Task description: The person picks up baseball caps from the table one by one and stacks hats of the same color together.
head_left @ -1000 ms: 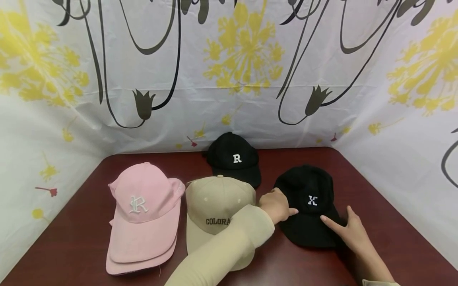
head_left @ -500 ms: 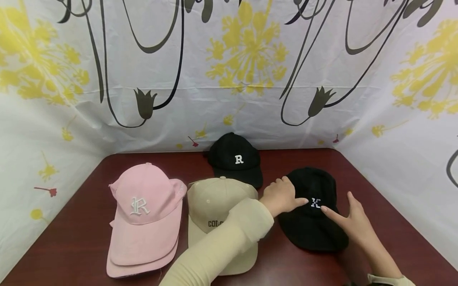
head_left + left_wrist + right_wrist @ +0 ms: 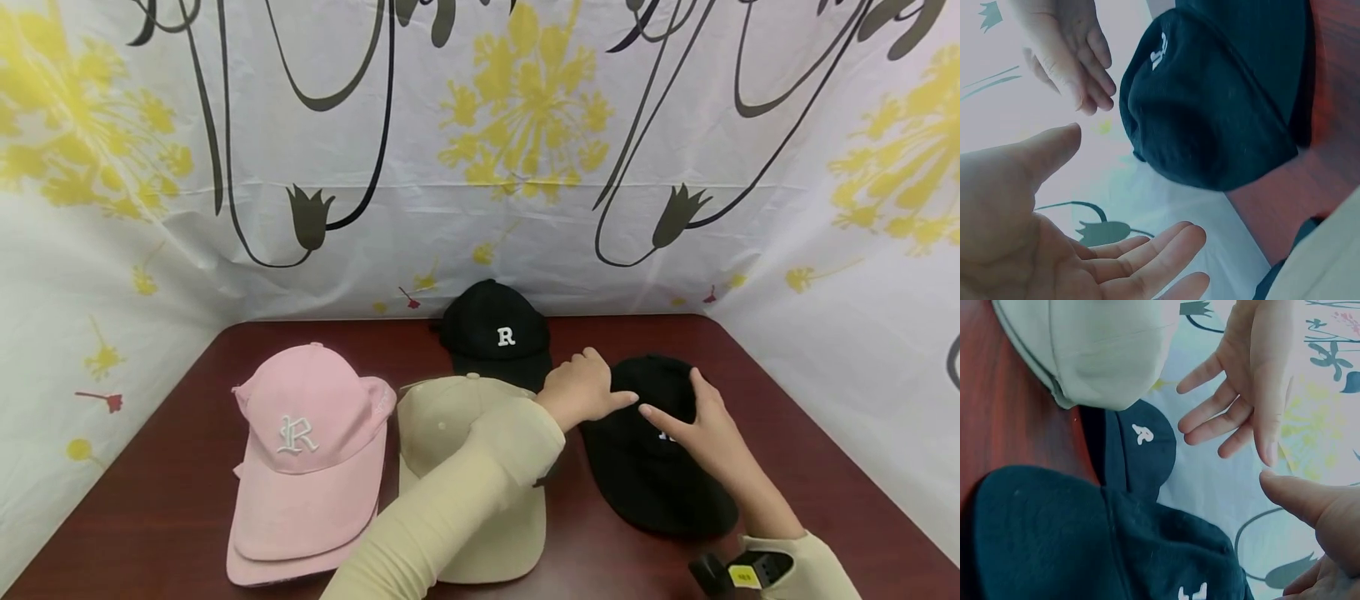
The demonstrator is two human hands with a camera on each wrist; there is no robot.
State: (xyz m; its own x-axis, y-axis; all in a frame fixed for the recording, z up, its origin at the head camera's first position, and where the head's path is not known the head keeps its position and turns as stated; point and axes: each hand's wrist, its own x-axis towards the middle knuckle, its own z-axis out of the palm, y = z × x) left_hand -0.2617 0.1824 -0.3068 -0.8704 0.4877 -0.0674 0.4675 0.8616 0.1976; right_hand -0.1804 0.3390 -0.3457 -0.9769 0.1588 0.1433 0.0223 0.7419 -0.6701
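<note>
A black cap point(image 3: 652, 492) with a white letter lies at the right of the table, brim toward me. My left hand point(image 3: 583, 390) is over its upper left side, thumb out straight. On the other side my right hand point(image 3: 708, 429) spreads thumb and fingers over the crown and partly hides the letter. The thumbs nearly meet. In the left wrist view, my left hand point(image 3: 1085, 231) is spread, apart from the black cap point(image 3: 1204, 106). In the right wrist view, the right hand's thumb point(image 3: 1300, 497) stands above the cap's crown point(image 3: 1172, 544). Neither hand holds anything.
Two stacked pink caps point(image 3: 307, 500) lie at the left. A beige cap point(image 3: 442, 417) sits in the middle, partly under my left sleeve point(image 3: 450, 500). Behind it is another black cap point(image 3: 487, 325) with an R. Patterned white cloth point(image 3: 412, 233) stands around the dark red table point(image 3: 150, 492).
My right hand has moved up from beside the brim to the crown. My left hand has risen from the cap's left side. The black cap sits slightly nearer to me.
</note>
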